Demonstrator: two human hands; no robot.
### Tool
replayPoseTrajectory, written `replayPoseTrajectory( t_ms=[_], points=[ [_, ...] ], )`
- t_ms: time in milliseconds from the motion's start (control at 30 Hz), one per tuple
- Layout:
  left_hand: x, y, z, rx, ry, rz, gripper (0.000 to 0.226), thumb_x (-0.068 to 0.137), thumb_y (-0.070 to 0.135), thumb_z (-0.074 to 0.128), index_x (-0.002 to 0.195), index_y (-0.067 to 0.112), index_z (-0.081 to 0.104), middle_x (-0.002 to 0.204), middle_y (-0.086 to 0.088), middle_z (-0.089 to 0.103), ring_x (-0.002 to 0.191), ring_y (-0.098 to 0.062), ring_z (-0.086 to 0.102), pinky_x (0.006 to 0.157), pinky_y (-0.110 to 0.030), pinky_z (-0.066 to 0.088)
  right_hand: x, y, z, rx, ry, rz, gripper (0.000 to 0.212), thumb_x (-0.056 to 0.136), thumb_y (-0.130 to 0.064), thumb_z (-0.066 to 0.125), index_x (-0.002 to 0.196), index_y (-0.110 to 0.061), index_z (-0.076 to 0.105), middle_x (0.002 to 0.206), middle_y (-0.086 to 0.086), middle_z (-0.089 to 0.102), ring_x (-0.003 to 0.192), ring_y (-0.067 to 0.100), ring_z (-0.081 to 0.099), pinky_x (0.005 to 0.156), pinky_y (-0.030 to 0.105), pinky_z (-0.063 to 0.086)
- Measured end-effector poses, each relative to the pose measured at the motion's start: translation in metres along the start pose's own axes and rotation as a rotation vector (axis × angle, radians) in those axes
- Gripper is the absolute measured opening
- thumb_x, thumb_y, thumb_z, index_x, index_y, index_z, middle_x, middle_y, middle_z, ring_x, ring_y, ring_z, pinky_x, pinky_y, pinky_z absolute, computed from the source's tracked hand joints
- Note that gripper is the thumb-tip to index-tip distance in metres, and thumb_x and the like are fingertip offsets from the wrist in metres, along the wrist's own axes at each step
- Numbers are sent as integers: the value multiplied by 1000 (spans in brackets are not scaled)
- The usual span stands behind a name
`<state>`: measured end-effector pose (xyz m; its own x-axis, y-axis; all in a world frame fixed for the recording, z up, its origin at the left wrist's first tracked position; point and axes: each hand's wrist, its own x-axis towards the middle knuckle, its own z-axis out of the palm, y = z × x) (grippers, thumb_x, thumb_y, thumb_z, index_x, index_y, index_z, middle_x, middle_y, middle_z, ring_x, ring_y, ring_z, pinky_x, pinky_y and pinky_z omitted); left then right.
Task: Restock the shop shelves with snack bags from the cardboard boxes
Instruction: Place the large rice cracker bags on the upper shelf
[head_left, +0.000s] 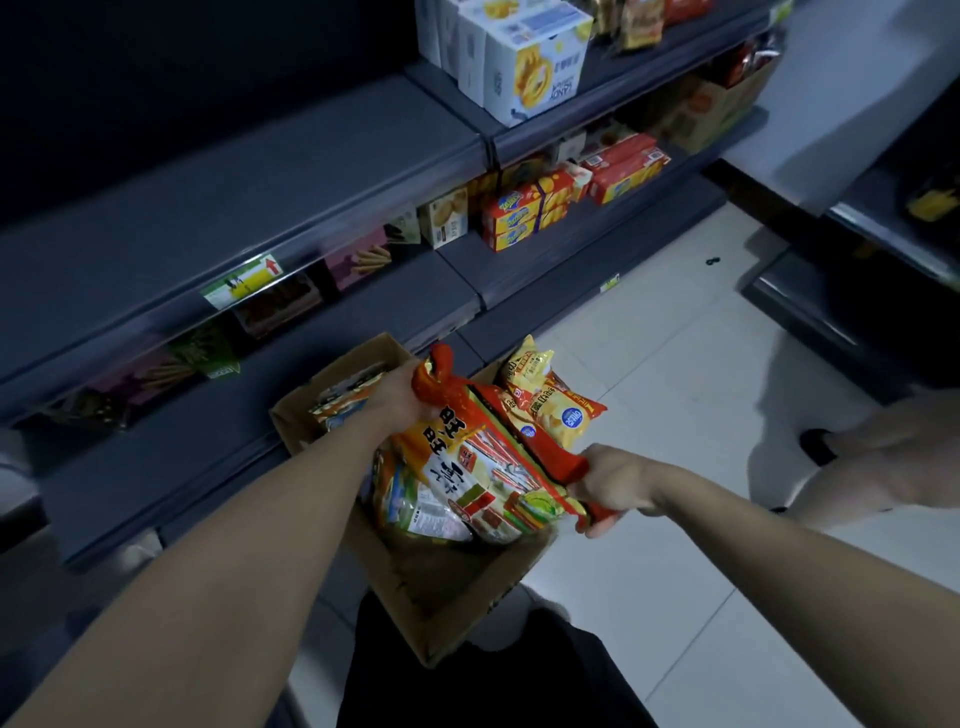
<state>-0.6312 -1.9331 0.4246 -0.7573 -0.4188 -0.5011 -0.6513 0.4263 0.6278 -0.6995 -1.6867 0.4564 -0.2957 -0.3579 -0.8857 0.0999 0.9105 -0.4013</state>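
Two ends of snack bag (467, 467) gripped: left hand (402, 402), right hand (618, 486) | over cardboard box (441, 592) | bare floor (649, 364) right

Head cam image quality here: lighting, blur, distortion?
Head view: dim and bluish, upper-left shelf dark, floor tiles brightest; wide-angle bows the shelf edges; pale shape at right edge smeared; snack bag gripped by left hand and right hand is legible.

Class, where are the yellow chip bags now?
Head view, centre-right: the yellow chip bags sit just beyond the red-edged snack bag, at the far end of the cardboard box.
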Motion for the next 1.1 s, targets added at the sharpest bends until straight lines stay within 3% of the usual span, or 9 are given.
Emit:
replayPoseTrajectory(
  t_ms=[100,300,500,567,667,800,900,1000,1100],
  points=[
    [-11,0,-25,-178,36,13,47,78,3,70,121,14,54,115,-10,64,113,-27,57,106,-42,39,-14,-26,-20,3,24,-56,25,94,-4,46,118,1,48,100,21,62,77,29,67,73,38,58],
    [-42,27,-93,-409,247,102,24,85,3,63,98,22,57,101,-8,65,101,-29,62,99,-50,45,-61,-89,-63,66,295,-256,2,90,-3,53,90,-4,54,73,10,55,49,20,59,41,26,54],
    [-98,74,-159,-565,586,133,17,90,11,59,82,26,56,89,0,66,82,-18,64,83,-36,51,-110,-154,-95,491,359,-589,11,85,-13,66,80,-13,58,70,5,59,58,16,56,58,29,47],
    [-117,89,-178,-616,683,141,19,92,12,56,79,26,54,82,6,62,73,-12,60,71,-30,49,-121,-170,-100,598,367,-758,16,83,-16,69,96,-11,61,75,2,60,60,15,55,60,31,45],
    [-147,109,-206,-672,805,149,12,94,12,54,85,21,56,84,3,63,69,-9,58,57,-24,45,-136,-188,-101,501,335,-900,57,80,-28,73,130,-17,47,94,-2,62,71,10,62,61,27,48],
    [-187,140,-246,-717,920,174,10,94,15,55,84,17,58,89,-2,65,68,-12,59,55,-26,45,-161,-213,-88,257,162,-941,51,70,-30,81,114,-27,54,116,-1,67,101,18,66,90,38,51],
    [-218,157,-274,-796,1000,235,11,92,18,58,81,18,58,89,-3,66,69,-14,61,57,-26,47,-180,-241,-87,241,205,-1037,84,51,-43,90,124,-21,54,120,2,66,107,24,65,96,46,50],
    [-245,167,-296,-867,1015,307,14,89,25,63,87,14,53,86,-1,64,69,-13,61,57,-27,47,-216,-274,-86,369,182,-1141,49,72,-13,80,115,-8,58,102,9,72,87,26,71,79,43,57],
    [-265,166,-318,-809,915,326,30,84,22,69,107,11,54,100,-2,66,84,-18,64,74,-34,51,-253,-315,-87,350,169,-1250,29,78,-5,72,104,-12,60,93,8,73,73,20,73,64,33,59]
  ],
)
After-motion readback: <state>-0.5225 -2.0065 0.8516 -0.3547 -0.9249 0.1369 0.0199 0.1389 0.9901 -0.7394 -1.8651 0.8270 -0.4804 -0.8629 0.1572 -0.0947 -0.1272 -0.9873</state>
